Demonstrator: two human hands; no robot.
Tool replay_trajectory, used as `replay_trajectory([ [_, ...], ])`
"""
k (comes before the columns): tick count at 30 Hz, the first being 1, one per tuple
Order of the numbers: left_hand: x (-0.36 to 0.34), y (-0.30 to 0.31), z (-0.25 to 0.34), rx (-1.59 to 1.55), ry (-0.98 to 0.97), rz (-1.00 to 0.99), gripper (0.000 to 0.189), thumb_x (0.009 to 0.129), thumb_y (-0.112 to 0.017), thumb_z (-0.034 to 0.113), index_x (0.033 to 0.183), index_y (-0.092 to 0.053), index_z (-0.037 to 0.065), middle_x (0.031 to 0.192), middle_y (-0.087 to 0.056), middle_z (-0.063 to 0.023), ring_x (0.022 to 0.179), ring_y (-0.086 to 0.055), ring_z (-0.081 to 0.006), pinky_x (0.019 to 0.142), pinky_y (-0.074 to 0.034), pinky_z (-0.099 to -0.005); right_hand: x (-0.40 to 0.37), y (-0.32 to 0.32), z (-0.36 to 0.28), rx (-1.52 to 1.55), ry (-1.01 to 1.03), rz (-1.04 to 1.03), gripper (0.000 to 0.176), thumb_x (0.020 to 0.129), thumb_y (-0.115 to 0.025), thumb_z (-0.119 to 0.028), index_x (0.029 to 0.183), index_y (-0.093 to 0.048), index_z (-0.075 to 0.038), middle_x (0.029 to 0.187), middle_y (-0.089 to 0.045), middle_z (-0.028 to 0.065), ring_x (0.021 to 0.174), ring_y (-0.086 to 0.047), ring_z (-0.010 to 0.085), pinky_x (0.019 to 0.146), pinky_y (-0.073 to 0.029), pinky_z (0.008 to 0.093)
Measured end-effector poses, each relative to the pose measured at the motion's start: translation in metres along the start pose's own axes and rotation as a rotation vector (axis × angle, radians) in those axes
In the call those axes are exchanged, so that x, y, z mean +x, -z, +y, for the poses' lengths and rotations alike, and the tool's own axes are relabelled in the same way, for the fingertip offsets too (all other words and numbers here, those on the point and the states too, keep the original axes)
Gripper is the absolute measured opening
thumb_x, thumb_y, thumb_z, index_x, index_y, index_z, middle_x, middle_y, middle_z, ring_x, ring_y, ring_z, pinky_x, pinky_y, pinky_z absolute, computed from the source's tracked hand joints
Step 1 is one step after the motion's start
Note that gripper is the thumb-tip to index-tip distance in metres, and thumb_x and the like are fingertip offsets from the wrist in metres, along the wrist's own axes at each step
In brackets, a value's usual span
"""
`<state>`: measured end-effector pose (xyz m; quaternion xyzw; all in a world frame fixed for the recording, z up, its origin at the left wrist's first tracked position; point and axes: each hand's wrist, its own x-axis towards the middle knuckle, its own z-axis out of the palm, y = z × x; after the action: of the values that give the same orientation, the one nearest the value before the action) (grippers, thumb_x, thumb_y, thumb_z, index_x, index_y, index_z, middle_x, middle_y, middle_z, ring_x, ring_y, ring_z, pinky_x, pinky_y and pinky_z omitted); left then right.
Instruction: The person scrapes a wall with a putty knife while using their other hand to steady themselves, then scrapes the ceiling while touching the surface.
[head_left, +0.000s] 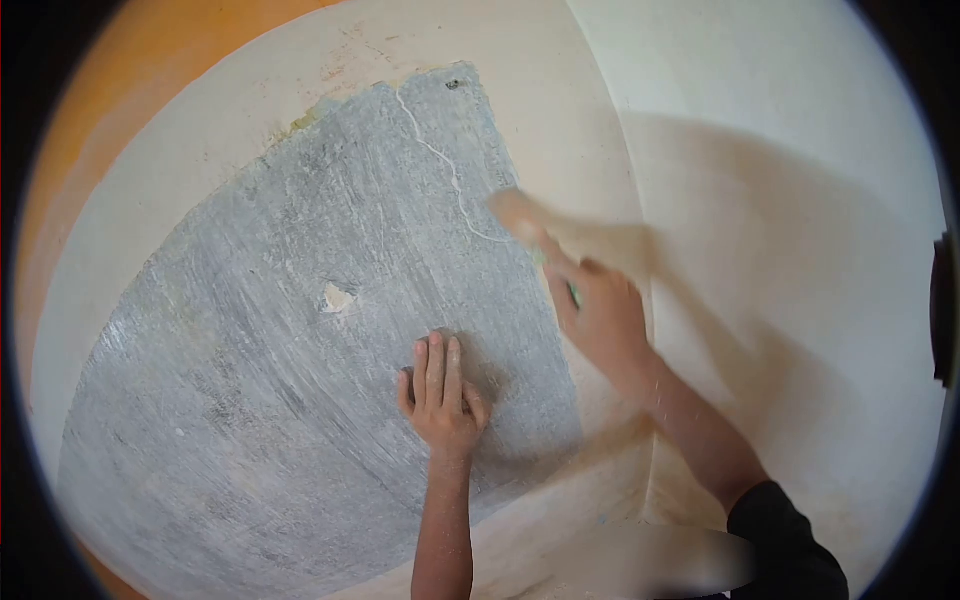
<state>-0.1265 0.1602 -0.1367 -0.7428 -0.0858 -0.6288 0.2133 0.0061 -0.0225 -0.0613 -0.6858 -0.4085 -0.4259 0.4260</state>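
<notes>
A large grey patch [250,290] with a rough, streaked surface covers much of the pale wall. My left hand [443,400] lies against its lower middle, fingers stretched up, with a dark patch showing between them. Higher up and to the right, my right hand [603,315] is closed round a blurred hand tool [517,215] with a bit of green at its grip. The tool's tan, rounded end overlaps the patch's right edge. Near that end runs a thin white wavy line [455,180]. A small pale chipped spot [337,298] sits left of centre in the grey.
Pale wall [560,110] borders the grey patch above and to the right. Beyond a vertical corner line stands a whiter wall [780,80] with my arm's shadow on it. Orange paint [190,50] shows at upper left. A dark object [942,310] is at the far right edge.
</notes>
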Motion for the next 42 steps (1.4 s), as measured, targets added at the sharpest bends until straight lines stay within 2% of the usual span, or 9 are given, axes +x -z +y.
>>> replay_trajectory([
  [4,0.0,0.002,0.001,-0.001,-0.005,-0.011,0.05,0.082,-0.046,0.004,0.128,-0.065,0.006,0.143,-0.056,-0.0097,0.141,-0.042,-0.022,0.122,-0.015,-0.0429,-0.026,-0.008,-0.005,0.101,-0.161,-0.055,0.042,0.096,-0.06,-0.017,0.138,-0.058,-0.019,0.062,-0.05,0.0128,0.054,-0.054,0.0295,0.053,-0.045,0.0417],
  [8,0.0,-0.001,0.002,0.017,-0.006,-0.022,0.049,0.082,-0.045,0.004,0.127,-0.066,0.006,0.143,-0.056,-0.0097,0.142,-0.042,-0.022,0.122,-0.015,-0.0427,0.015,-0.005,-0.002,0.114,-0.086,0.055,0.043,0.096,-0.06,-0.017,0.139,-0.057,-0.018,0.063,-0.051,0.0129,0.053,-0.054,0.028,0.054,-0.045,0.0402],
  [9,0.001,-0.001,0.003,0.019,0.004,-0.016,0.047,0.084,-0.046,0.006,0.126,-0.066,0.007,0.142,-0.057,-0.01,0.141,-0.042,-0.0225,0.121,-0.015,-0.0426,0.023,-0.003,-0.003,0.129,-0.131,0.013,0.042,0.096,-0.06,-0.017,0.138,-0.058,-0.018,0.063,-0.052,0.0137,0.053,-0.054,0.0283,0.055,-0.045,0.0403],
  [13,-0.001,-0.002,0.002,0.007,0.006,0.002,0.045,0.085,-0.046,0.008,0.125,-0.067,0.007,0.14,-0.058,-0.0109,0.141,-0.043,-0.0231,0.121,-0.014,-0.0428,-0.022,-0.004,0.005,0.034,-0.063,0.013,0.044,0.098,-0.057,-0.02,0.141,-0.052,-0.02,0.063,-0.053,0.0124,0.05,-0.057,0.0293,0.048,-0.047,0.0416],
  [15,-0.001,0.0,0.003,0.01,0.009,-0.004,0.046,0.084,-0.046,0.008,0.125,-0.067,0.007,0.14,-0.058,-0.0112,0.141,-0.043,-0.0232,0.121,-0.014,-0.0429,-0.048,-0.005,0.013,0.083,-0.113,-0.101,0.045,0.098,-0.058,-0.019,0.142,-0.051,-0.02,0.063,-0.052,0.0112,0.047,-0.055,0.0261,0.045,-0.046,0.0398],
  [21,0.003,-0.003,0.011,0.053,0.026,-0.01,0.047,0.084,-0.045,0.006,0.127,-0.065,0.005,0.141,-0.057,-0.0122,0.142,-0.042,-0.0233,0.121,-0.014,-0.043,-0.014,-0.003,0.021,0.109,-0.045,-0.086,0.05,0.097,-0.06,-0.018,0.146,-0.048,-0.016,0.063,-0.051,0.0088,0.043,-0.052,0.0212,0.04,-0.044,0.0349],
  [30,0.004,-0.014,0.015,0.177,0.011,0.023,0.048,0.087,-0.042,0.004,0.13,-0.063,0.002,0.141,-0.057,-0.0145,0.141,-0.043,-0.0248,0.121,-0.015,-0.0428,-0.034,-0.001,0.05,0.264,0.01,-0.127,0.047,0.097,-0.06,-0.02,0.143,-0.051,-0.014,0.061,-0.051,0.007,0.039,-0.05,0.0149,0.034,-0.039,0.0305],
  [39,0.006,-0.016,0.019,0.209,0.018,0.042,0.048,0.086,-0.044,0.002,0.13,-0.062,0.001,0.141,-0.057,-0.0134,0.141,-0.043,-0.0251,0.122,-0.016,-0.0432,-0.002,-0.003,0.064,0.364,0.064,-0.12,0.047,0.097,-0.06,-0.022,0.142,-0.051,-0.015,0.068,-0.054,0.0071,0.039,-0.051,0.0143,0.034,-0.041,0.0292],
  [42,0.003,-0.013,0.019,0.236,0.019,-0.006,0.047,0.088,-0.042,0.004,0.131,-0.061,-0.001,0.142,-0.056,-0.0158,0.142,-0.042,-0.0266,0.121,-0.016,-0.0432,-0.021,-0.002,0.075,0.379,0.069,-0.14,0.047,0.096,-0.061,-0.022,0.142,-0.052,-0.015,0.068,-0.054,0.0072,0.039,-0.051,0.0144,0.035,-0.041,0.0286],
])
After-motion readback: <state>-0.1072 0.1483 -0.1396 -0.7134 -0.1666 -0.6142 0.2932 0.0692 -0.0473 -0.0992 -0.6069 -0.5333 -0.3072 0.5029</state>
